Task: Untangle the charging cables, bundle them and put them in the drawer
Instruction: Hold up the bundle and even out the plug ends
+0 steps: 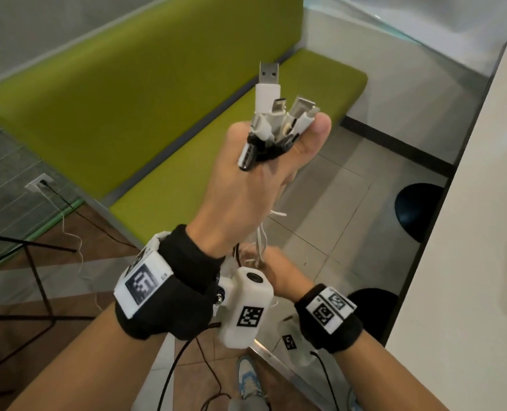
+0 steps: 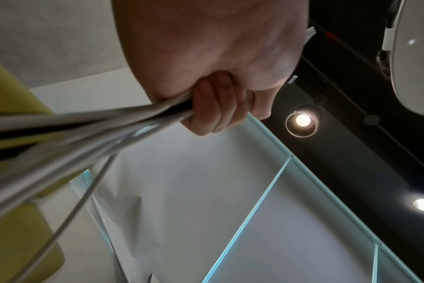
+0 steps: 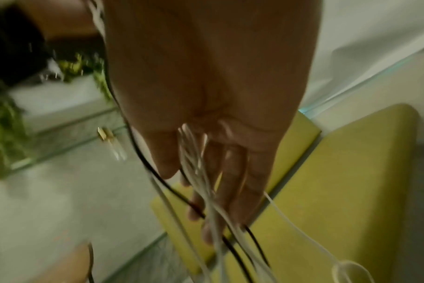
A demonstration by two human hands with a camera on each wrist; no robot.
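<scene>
Cables [image 1: 271, 120] sit clenched in left hand [image 1: 246, 185]; strands trail across right hand's [image 3: 213, 114] straight fingers [image 3: 232, 183].

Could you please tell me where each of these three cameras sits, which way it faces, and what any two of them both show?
Head: on the person's head, looking forward and down at the left hand raising the cable plugs over the green bench; both forearms show.
Left wrist: looking up along the left hand gripping the cables, ceiling lights beyond.
Right wrist: looking along the right hand, straight fingers among hanging cables.
Shared: the cables and the green bench show in all three.
</scene>
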